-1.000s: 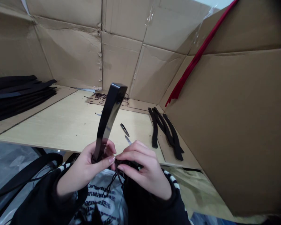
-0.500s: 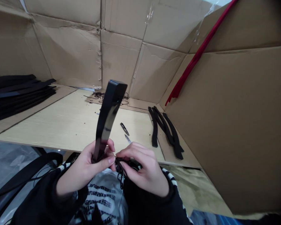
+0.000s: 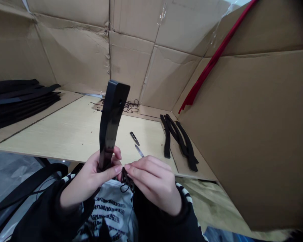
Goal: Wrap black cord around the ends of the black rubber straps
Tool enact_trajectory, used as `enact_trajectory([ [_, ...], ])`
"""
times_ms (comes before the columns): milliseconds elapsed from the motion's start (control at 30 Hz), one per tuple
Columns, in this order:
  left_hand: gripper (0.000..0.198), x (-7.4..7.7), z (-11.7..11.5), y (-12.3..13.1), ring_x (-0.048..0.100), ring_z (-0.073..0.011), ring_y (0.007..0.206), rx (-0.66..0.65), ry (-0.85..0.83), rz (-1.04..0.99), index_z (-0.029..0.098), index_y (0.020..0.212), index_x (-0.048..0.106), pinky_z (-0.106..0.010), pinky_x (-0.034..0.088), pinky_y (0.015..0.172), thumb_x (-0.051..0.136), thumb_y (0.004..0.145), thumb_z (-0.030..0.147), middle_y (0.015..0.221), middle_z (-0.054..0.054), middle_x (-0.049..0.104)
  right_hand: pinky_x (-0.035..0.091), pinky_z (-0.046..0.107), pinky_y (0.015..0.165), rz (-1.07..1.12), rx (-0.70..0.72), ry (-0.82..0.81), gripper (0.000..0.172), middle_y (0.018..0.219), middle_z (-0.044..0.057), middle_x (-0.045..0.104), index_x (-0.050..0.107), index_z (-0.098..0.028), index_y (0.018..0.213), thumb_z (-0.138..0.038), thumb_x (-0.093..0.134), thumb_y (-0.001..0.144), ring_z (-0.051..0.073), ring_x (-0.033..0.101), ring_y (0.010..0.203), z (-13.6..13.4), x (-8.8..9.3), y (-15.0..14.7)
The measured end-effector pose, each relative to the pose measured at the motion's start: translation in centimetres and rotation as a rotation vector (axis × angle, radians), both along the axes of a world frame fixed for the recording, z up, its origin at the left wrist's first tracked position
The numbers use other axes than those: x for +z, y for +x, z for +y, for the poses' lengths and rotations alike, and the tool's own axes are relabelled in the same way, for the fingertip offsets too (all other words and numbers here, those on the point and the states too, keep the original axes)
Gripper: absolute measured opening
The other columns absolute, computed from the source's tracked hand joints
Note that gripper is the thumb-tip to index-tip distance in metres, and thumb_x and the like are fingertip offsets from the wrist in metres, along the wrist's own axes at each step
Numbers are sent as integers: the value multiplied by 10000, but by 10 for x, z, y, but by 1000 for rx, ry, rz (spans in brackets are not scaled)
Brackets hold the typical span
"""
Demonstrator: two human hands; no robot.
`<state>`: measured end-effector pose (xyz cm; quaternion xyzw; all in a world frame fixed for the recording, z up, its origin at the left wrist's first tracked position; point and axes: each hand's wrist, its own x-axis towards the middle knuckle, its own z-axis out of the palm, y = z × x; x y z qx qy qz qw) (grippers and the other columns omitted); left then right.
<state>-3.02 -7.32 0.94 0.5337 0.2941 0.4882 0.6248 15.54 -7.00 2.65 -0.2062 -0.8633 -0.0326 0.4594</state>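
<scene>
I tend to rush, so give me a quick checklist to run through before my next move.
1. Left hand gripping the curved black bar: ok.
2. Hole near the bar's upper end in view: ok.
3. Right hand at the dark cord: ok.
4. Cord free of loops: not ok; loops hang bunched below the hands.
5. Thread snips apart from both hands: ok, lying on the table.
6. Pointed blade clear of the right hand: cannot tell; the hand hides its near part.

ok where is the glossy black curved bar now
In the head view, left of centre, the bar rises from the left hand, left of the small pointed black tool.
</scene>
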Motion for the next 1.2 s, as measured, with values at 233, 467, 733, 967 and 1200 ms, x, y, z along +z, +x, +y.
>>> enact_trajectory([
  [233,181,-1,3,2,582,-80,617,53,-40,-29,228,926,552,-156,451,560,670,788,221,681,49,572,533,274,680,-21,-133,148,157,808,63,687,636,-123,935,-58,605,795,146,599,744,-2,-8,-5],
  [467,184,-4,9,2,579,-77,589,60,-64,16,205,904,551,-152,424,507,677,771,222,692,49,577,472,241,592,137,-95,-45,102,670,23,599,578,-155,772,-58,588,743,113,533,616,8,-15,-12],
  [733,203,-2,15,9,545,-75,555,63,-75,-7,180,896,536,-147,279,389,678,761,232,634,46,558,420,230,563,196,36,-180,135,672,16,515,511,-165,750,-48,525,683,113,486,618,13,-22,-14],
  [967,222,-2,13,13,566,-77,556,2,-90,-52,182,898,532,-165,407,486,692,750,219,656,57,541,369,215,503,399,404,-587,97,661,-4,466,514,-175,704,-218,575,767,105,469,581,19,-28,-11],
  [1200,204,1,9,17,575,-97,561,3,-78,-58,176,822,538,-222,482,579,708,728,236,676,49,530,417,237,585,646,774,-1001,219,714,-21,401,444,-166,703,-273,632,734,106,555,606,23,-43,-23],
])
